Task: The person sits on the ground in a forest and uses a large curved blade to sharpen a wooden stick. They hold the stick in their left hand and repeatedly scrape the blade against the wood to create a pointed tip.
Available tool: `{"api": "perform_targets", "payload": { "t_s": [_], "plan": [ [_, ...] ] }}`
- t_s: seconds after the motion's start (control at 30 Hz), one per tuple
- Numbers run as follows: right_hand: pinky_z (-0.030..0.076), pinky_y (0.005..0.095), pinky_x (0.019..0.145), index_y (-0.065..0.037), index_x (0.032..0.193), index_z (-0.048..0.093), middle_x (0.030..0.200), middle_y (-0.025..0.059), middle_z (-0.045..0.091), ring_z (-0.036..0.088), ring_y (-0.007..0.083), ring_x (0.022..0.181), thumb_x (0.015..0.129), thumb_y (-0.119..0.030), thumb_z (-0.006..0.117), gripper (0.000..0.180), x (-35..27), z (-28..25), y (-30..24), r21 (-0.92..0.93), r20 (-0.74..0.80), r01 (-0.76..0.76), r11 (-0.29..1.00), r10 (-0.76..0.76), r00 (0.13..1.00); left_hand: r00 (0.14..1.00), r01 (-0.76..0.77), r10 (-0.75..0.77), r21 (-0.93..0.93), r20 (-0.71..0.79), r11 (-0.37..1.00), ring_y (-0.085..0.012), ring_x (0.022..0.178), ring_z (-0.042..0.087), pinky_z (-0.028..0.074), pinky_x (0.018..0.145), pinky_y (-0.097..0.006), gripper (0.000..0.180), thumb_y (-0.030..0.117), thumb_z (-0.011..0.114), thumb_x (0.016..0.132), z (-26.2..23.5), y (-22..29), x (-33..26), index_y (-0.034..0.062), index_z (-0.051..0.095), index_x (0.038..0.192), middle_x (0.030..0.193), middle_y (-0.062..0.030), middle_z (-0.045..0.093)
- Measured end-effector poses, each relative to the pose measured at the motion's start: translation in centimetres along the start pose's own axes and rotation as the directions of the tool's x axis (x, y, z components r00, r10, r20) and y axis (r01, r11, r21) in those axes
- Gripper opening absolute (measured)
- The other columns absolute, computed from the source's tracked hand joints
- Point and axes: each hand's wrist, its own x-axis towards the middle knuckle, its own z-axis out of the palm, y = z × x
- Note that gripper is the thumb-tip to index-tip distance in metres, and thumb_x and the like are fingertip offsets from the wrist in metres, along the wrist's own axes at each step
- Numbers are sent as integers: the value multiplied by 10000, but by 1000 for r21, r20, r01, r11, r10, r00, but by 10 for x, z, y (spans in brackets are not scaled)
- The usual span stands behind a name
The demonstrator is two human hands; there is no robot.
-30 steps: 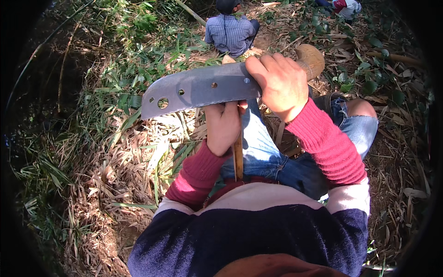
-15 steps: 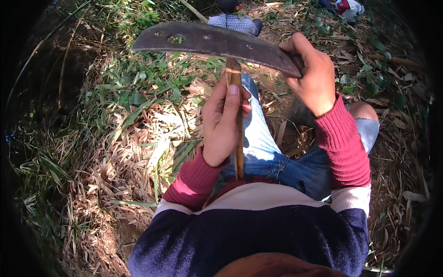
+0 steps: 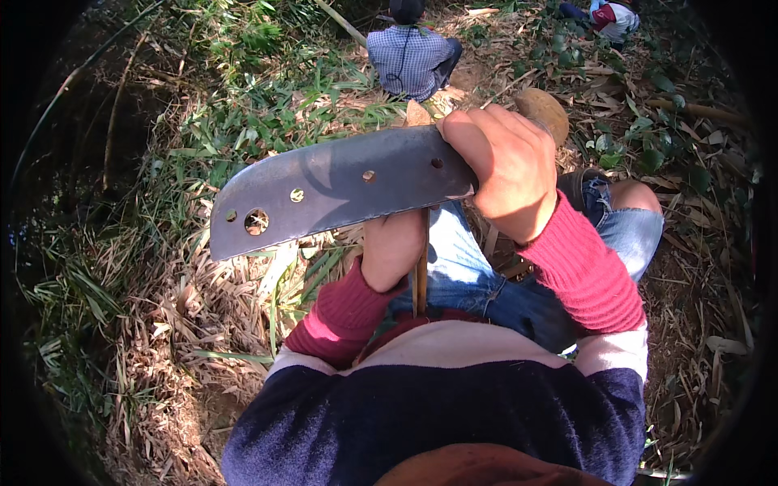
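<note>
My right hand (image 3: pixel 510 170) is closed around the base of a machete, its thumb and fingers by the rear of the blade. The wide dark blade (image 3: pixel 332 190), pierced with several round holes, lies across in front of me and points left. A rounded wooden handle (image 3: pixel 545 113) shows beyond the right knuckles. Under the blade my left hand (image 3: pixel 392 247) is closed on an upright split bamboo stick (image 3: pixel 421 279); the blade hides its fingers. The stick's lower end rests at my waist, and its pale tip (image 3: pixel 417 113) rises past the blade's upper edge.
My jeans-clad legs (image 3: pixel 462 251) are bent below my hands. A person in a checked shirt (image 3: pixel 409 61) sits ahead with back turned; another person (image 3: pixel 614 20) is at far right. Dry leaves (image 3: pixel 186 316) and green plants cover the ground. A pole (image 3: pixel 342 23) leans behind.
The machete has tilted, so its flat face now shows, and it has come down over my left hand. My right hand has turned and moved left. The stick stays in place.
</note>
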Motion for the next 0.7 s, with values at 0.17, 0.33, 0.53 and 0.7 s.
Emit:
{"api": "perform_targets", "payload": {
  "t_s": [0.17, 0.33, 0.53, 0.7],
  "plan": [
    [521, 421, 628, -143, 938, 551, 760, 50, 586, 645, 278, 780, 824, -106, 592, 127, -2, 21, 24, -118, -12, -46, 992, 44, 999, 976, 196, -215, -554, 33, 809, -117, 762, 598, 485, 692, -263, 279, 218, 454, 1082, 2, 0, 14, 5, 632, 1054, 901, -59, 652],
    [530, 525, 671, -116, 1028, 562, 830, 147, 716, 694, 402, 800, 875, -203, 675, 209, -4, 3, 132, -430, -49, -553, 714, 593, 804, 971, 230, -219, -651, 100, 723, -58, 673, 565, 470, 601, -199, 384, 317, 432, 1102, 1, 34, 5, 15, 569, 1297, 886, -36, 635],
    [517, 455, 645, -115, 986, 586, 813, 111, 710, 694, 379, 790, 805, -136, 737, 237, -3, -3, 82, 125, -97, -449, 885, 461, 882, 957, 283, -241, -675, 159, 681, -58, 689, 582, 483, 612, -193, 421, 349, 430, 1099, -4, 20, 12, 21, 556, 1332, 906, -43, 640],
    [521, 422, 650, -91, 980, 582, 895, 106, 706, 689, 363, 818, 724, -131, 763, 316, -2, -13, 31, 232, -73, -218, 948, 240, 968, 963, 268, -206, -610, 171, 746, -142, 766, 595, 481, 693, -275, 362, 328, 438, 1091, -6, 24, 11, 16, 586, 1200, 951, -96, 649]
  ]
}}
